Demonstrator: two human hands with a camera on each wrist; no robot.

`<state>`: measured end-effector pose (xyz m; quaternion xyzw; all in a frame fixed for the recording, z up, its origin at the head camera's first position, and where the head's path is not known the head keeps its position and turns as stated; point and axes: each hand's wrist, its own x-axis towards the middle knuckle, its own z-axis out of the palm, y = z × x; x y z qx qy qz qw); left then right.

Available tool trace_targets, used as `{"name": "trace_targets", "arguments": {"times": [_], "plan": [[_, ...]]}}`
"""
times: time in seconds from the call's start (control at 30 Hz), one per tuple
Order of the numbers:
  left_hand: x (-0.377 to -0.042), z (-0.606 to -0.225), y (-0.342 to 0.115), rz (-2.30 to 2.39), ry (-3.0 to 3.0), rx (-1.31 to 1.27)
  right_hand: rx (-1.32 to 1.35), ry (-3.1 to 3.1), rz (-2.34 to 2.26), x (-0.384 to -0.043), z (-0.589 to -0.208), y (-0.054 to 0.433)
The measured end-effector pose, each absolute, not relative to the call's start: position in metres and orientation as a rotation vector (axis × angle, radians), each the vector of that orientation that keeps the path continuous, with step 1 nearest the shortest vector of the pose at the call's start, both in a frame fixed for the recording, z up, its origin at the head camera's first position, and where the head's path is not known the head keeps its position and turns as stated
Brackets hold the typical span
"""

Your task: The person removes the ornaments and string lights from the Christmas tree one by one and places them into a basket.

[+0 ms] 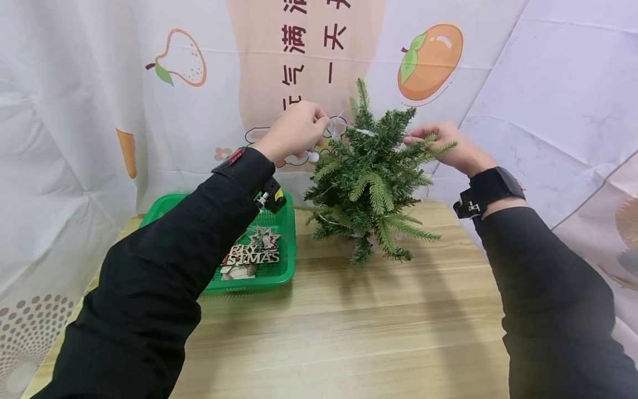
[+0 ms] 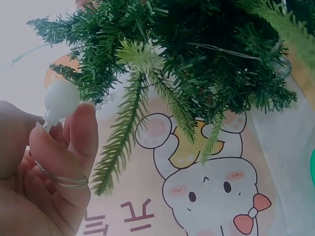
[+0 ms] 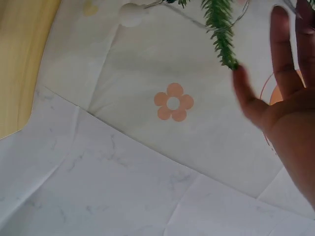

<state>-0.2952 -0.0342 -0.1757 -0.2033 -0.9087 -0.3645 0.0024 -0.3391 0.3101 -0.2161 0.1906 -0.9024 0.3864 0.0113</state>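
A small artificial Christmas tree (image 1: 374,177) stands on the wooden table. At its upper left my left hand (image 1: 301,127) pinches a string of lights (image 1: 339,124) with clear wire. In the left wrist view, a round white bulb (image 2: 61,101) sits at the thumb and fingertips, and thin wire (image 2: 64,182) loops across a finger. My right hand (image 1: 446,147) is at the tree's upper right, its thumb and finger close together on the wire among the branches. The right wrist view cuts off those fingertips; another white bulb (image 3: 132,14) hangs from the wire there.
Left of the tree, a green plastic basket (image 1: 289,260) holds a wooden Merry Christmas sign (image 1: 254,256), a snowflake-like ornament (image 1: 264,237) and other decorations, partly hidden by my left sleeve. Behind the table hangs a printed curtain (image 1: 199,122) with fruit pictures.
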Motion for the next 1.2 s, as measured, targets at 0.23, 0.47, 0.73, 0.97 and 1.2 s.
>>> {"name": "trace_targets", "arguments": {"times": [0.23,0.47,0.73,0.97,1.2], "plan": [[-0.298,-0.171,-0.027,-1.283,-2.826,-0.564,0.507,-2.639,1.414,-0.339,-0.212,0.311],[-0.301,-0.168,-0.020,-1.491,-2.767,-0.485,0.510,-2.448,1.660,-0.337,-0.207,0.311],[-0.300,-0.167,-0.009,-1.676,-2.555,-0.493,0.450,-2.030,2.051,-0.333,-0.204,0.311],[-0.296,-0.162,-0.003,-1.758,-2.465,-0.508,0.435,-1.886,2.089,-0.329,-0.202,0.318],[-0.285,-0.155,0.006,-1.815,-2.409,-0.615,0.406,-1.778,2.152,-0.321,-0.204,0.328]]}}
